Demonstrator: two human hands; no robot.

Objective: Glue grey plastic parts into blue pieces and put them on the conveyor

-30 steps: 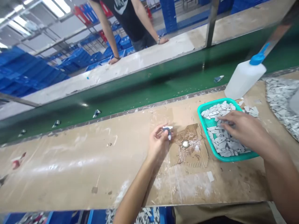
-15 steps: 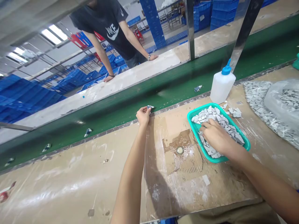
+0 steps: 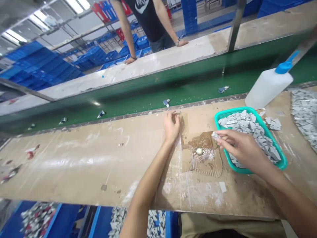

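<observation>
My right hand [image 3: 241, 147] pinches a small grey-white plastic piece [image 3: 215, 135] between thumb and fingers, over the left rim of a teal basket [image 3: 282, 162]. Many similar grey pieces [image 3: 257, 127] fill that basket. Beside the green conveyor belt [image 3: 138, 94], my left hand [image 3: 171, 127] holds nothing, its fingers loosely curled and apart. Just past its fingertips, a dark blue and white piece [image 3: 166, 103] lies on the belt. Between my hands, a small round pale blob [image 3: 199, 151] sits on a wet brown patch of cardboard [image 3: 195, 140].
A white bottle with a blue nozzle [image 3: 269, 87] stands behind the basket. A bag of grey pieces [image 3: 305, 115] lies at right. More assembled pieces [image 3: 101, 114] are spaced along the belt. Across it, a person [image 3: 146, 26] leans on the ledge. Blue bins [image 3: 95, 224] sit below the table edge.
My left hand has let go of the dark blue and white piece, now on the belt, and drawn back. My right hand has lifted out of the basket with a grey piece. The view has shifted.
</observation>
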